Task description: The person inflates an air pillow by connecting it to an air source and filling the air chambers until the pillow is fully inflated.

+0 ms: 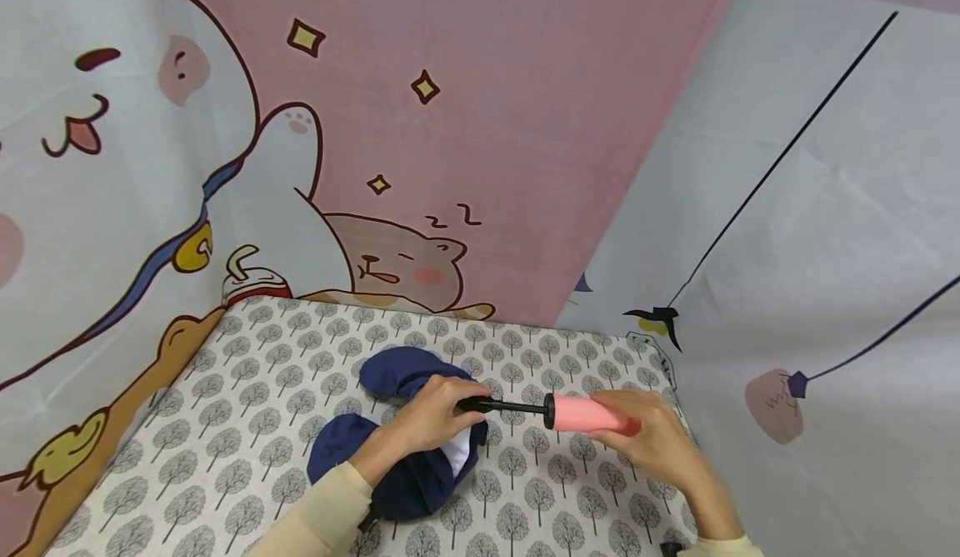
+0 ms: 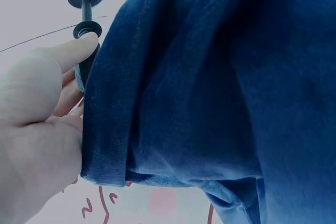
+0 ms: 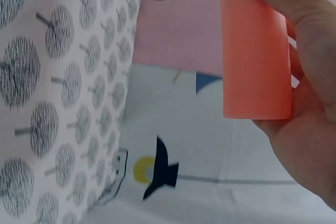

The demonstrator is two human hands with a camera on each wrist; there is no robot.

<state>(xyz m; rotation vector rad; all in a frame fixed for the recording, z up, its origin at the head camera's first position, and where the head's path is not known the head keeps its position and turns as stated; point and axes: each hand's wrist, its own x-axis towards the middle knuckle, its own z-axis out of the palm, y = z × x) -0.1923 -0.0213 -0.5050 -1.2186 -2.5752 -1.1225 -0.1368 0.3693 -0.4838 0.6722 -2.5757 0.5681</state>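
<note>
Left hand (image 1: 431, 413): curled round the black handle (image 1: 480, 404)
Right hand (image 1: 651, 432): wrapped round the pink barrel (image 1: 585, 413)
Pump (image 1: 566, 413): held over the bench (image 1: 540, 524), black rod (image 1: 521, 408) showing between 2 hands
Navy cloth (image 1: 412, 482): on the bench, partly hidden by the left forearm

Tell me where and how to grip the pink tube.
Probably best around its right half, coming from the right, as the right hand does: the pink tube is straight and smooth there, while the black rod sticks out of its left end.
</note>
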